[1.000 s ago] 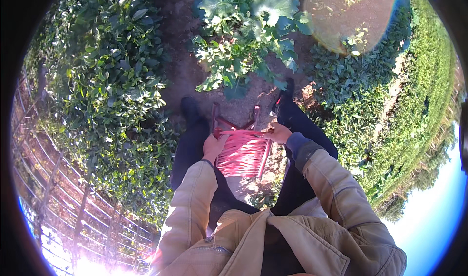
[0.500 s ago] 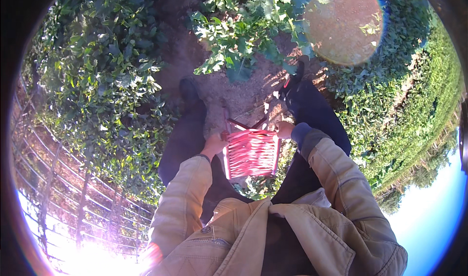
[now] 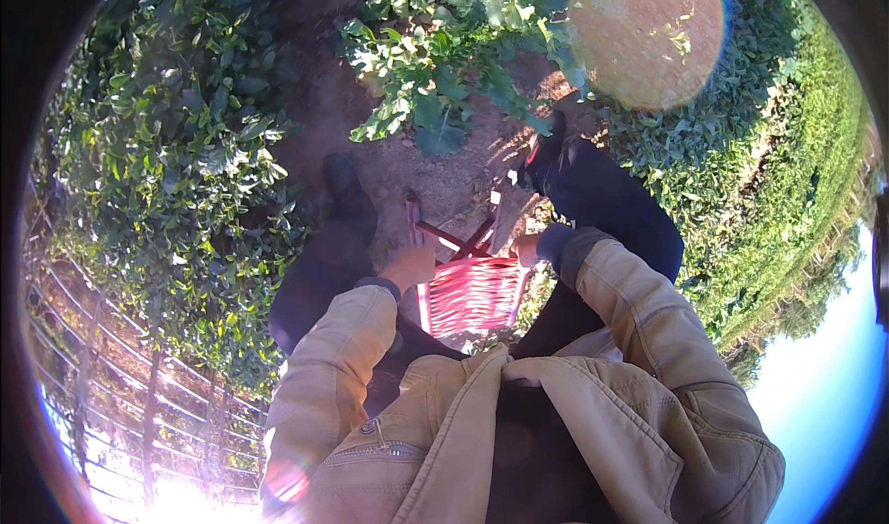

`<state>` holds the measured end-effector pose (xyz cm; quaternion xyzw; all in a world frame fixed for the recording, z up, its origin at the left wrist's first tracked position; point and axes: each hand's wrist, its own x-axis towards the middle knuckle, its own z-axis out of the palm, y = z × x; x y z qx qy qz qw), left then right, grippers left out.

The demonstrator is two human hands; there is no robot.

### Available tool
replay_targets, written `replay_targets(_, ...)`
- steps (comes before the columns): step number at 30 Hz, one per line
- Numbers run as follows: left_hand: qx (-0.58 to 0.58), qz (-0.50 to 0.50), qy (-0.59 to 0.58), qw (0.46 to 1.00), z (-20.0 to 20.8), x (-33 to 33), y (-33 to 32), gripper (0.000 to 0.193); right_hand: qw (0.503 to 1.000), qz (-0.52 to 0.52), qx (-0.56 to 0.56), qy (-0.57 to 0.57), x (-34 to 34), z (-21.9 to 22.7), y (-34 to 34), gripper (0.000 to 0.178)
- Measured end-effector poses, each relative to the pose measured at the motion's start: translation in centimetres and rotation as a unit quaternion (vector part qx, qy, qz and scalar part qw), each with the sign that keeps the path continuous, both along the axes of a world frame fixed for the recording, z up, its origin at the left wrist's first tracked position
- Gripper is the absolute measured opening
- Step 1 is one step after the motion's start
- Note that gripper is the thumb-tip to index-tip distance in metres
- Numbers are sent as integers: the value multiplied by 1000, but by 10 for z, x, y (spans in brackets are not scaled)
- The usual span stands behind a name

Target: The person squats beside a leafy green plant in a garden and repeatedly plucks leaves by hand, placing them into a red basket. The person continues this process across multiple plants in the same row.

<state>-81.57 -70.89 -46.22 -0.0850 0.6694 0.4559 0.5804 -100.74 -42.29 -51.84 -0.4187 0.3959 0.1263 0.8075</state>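
Between my legs is a small folding stool [image 3: 472, 294] with a seat of red and white woven cord and a dark red frame. Its crossed legs show beyond the seat, over the bare soil. My left hand [image 3: 410, 267] is closed at the far left corner of the frame. At the far right corner, my right hand [image 3: 526, 249] is closed on the frame too, its fingers partly hidden. Both arms wear tan jacket sleeves.
A leafy green plant [image 3: 440, 89] grows ahead of the stool. Dense bushes [image 3: 176, 135] stand at the left, with a wire fence [image 3: 153, 413] nearer. More low foliage [image 3: 732, 209] runs along the right. My dark-trousered legs [image 3: 611, 214] flank the stool on brown soil [image 3: 389, 177].
The stool has opened out or tilted: its crossed legs show more now, and the seat looks shorter. My left hand has shifted slightly farther along the frame. My knees have spread a little.
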Motion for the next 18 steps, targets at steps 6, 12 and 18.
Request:
replay_targets(6,87,-167,79,979,-29,-59,-29,24,987,99,-124,13,-13,-22,-65,35)
replay_targets(12,-49,-190,196,961,-2,-155,-76,25,935,114,-307,137,-39,-13,-187,37)
replay_targets(18,-224,-25,282,933,30,-155,-100,28,885,-21,-415,209,-51,79,-205,37)
